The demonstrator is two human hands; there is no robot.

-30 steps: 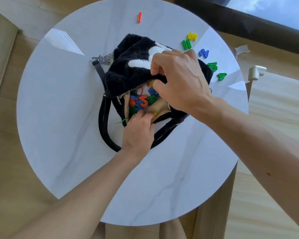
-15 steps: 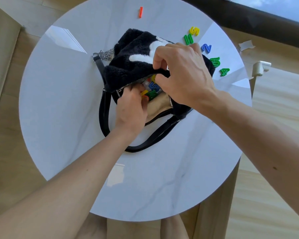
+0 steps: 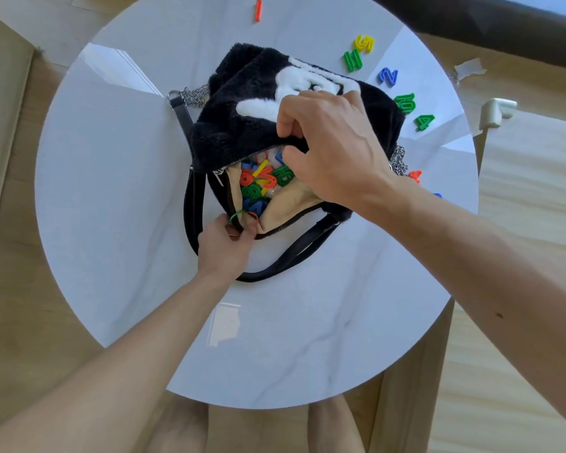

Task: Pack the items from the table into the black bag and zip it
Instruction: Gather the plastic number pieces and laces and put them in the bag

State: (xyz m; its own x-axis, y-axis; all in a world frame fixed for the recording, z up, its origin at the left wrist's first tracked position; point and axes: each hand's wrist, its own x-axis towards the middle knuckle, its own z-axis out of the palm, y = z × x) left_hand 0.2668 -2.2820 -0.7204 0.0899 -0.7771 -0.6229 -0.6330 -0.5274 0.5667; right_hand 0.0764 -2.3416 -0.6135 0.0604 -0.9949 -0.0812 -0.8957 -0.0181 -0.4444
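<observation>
While the black bag (image 3: 242, 132) lies on its side near the middle of the round white table (image 3: 111, 191), its mouth is held wide by both hands. The far, fleecy lip of the opening is gripped by the right hand (image 3: 334, 148), the fingers curled over the edge and the thumb set below it. The near lip is pinched between thumb and fingertips of the left hand (image 3: 224, 245). The zip teeth (image 3: 242, 160) are seen parted along the upper lip, so the bag is unzipped.

Within the bag, against a beige lining (image 3: 294, 204), a heap of plastic numbers (image 3: 262, 181) in orange, green, yellow and blue is exposed. Two thin loops (image 3: 241, 214), one green and one red, are seen at the near lip just beside the left fingertips; their nature cannot be told.

Outside the bag, on the far right of the table, a yellow 5 (image 3: 364, 43), a green 11 (image 3: 353, 61), a blue 2 (image 3: 388, 76), a green 10 (image 3: 405, 103) and a green 4 (image 3: 424, 121) are laid in a loose arc. An orange 1 (image 3: 258, 10) lies apart at the far edge. An orange piece (image 3: 415, 175) and a blue piece (image 3: 437, 195) are partly hidden behind the right wrist. Black straps (image 3: 190, 204) are looped on the table beside the left hand, and a metal chain (image 3: 193, 96) is bunched at the bag's left end.
</observation>
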